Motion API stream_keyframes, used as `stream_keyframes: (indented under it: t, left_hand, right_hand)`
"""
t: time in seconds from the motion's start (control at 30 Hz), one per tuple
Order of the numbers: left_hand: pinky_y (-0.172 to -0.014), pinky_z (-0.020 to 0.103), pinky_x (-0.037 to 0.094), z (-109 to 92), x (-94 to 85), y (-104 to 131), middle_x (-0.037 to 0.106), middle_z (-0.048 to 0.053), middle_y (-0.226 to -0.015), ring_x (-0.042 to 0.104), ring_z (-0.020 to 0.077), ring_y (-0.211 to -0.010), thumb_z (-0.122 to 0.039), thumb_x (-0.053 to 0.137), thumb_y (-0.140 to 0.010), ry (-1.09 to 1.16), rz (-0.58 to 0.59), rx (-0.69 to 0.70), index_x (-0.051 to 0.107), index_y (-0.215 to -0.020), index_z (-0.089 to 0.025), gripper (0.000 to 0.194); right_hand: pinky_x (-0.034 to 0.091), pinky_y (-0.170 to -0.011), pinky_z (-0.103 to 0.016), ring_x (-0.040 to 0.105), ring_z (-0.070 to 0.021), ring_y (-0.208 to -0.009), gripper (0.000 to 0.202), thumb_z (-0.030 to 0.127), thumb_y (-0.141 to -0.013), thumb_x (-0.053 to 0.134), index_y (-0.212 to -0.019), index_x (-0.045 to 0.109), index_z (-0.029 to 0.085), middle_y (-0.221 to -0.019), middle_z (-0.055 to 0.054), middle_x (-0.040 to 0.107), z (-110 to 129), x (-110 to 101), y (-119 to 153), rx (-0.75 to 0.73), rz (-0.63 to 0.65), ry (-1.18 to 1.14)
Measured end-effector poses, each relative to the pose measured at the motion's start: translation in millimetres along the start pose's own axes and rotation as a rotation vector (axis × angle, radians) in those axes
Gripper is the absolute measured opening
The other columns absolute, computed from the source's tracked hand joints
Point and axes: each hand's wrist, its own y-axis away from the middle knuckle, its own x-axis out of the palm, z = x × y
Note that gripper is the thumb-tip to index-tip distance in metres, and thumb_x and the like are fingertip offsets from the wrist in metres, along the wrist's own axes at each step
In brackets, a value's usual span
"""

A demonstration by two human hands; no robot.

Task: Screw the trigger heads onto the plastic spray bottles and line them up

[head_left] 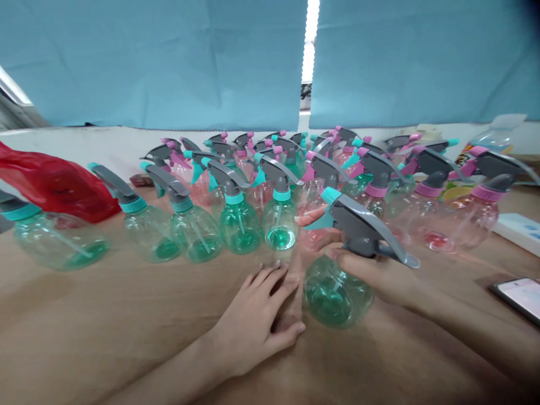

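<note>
My right hand (pixel 354 261) is wrapped round the neck of a green spray bottle (pixel 337 295), just under its grey trigger head with a turquoise nozzle. The bottle leans slightly, and the fingers partly cover its collar. On the wooden table (pixel 147 337), to the left of that bottle, my left hand (pixel 265 301) lies palm down with its fingers spread, holding nothing. Beyond the left fingertips, a row of green spray bottles begins, among them one upright bottle (pixel 280 225) and another (pixel 240 228) beside it.
Several pink spray bottles (pixel 475 214) and more green ones crowd the table's back. A red plastic bag (pixel 54 183) lies at left. On the right are a phone (pixel 518 295), a white box (pixel 521 230) and a clear plastic bottle (pixel 498 135). A blue curtain (pixel 147 62) hangs behind.
</note>
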Motion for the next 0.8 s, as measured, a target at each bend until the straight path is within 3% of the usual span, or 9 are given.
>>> stream_keyframes:
  t: [0.23,0.4,0.57,0.7,0.8]
  left_hand:
    - [-0.106,0.049,0.029,-1,-0.3,-1,0.037,0.013,-0.146,0.031,0.0309,-0.134,-0.046,0.056,-0.088,0.003,0.002,-0.007,0.040,-0.138,-0.018,0.059]
    - [-0.105,0.049,0.030,0,1.6,-1,0.038,0.012,-0.146,0.033,0.0313,-0.133,-0.047,0.056,-0.088,-0.001,-0.018,-0.001,0.041,-0.138,-0.020,0.059]
    - [-0.106,0.050,0.030,0,0.8,-1,0.037,0.012,-0.146,0.032,0.0310,-0.133,-0.046,0.055,-0.089,-0.012,-0.016,-0.003,0.041,-0.138,-0.019,0.058]
    - [-0.105,0.049,0.031,0,0.3,-1,0.039,0.011,-0.145,0.032,0.0300,-0.133,-0.043,0.052,-0.092,-0.010,-0.018,-0.006,0.041,-0.138,-0.020,0.053]
    - [-0.106,0.048,0.030,0,0.5,-1,0.039,0.011,-0.144,0.032,0.0290,-0.133,-0.041,0.050,-0.093,-0.022,-0.011,-0.010,0.042,-0.138,-0.020,0.050]
  right_hand:
    - [0.050,-0.059,-0.027,0.057,-0.0118,-0.059,0.020,0.010,-0.067,0.047,-0.068,0.062,0.024,-0.083,0.000,0.064,0,-3,-2,-0.028,0.033,0.027]
    - [0.052,-0.060,-0.028,0.065,-0.0171,-0.072,0.021,0.014,-0.064,0.050,-0.080,0.057,0.026,-0.085,0.000,0.064,11,-5,-4,-0.019,0.013,0.011]
    - [0.046,-0.043,-0.024,0.056,-0.0114,-0.049,0.020,0.014,-0.061,0.050,-0.077,0.054,0.025,-0.069,0.003,0.059,20,-6,-4,-0.012,-0.017,-0.006]
    - [0.054,-0.053,-0.024,0.066,-0.0141,-0.060,0.015,0.015,-0.060,0.051,-0.072,0.052,0.025,-0.081,0.000,0.063,21,-6,-5,0.033,0.020,-0.064]
    - [0.056,-0.056,-0.026,0.068,-0.0163,-0.062,0.013,0.016,-0.062,0.051,-0.071,0.050,0.025,-0.075,0.001,0.064,18,-7,-4,0.030,0.045,-0.107]
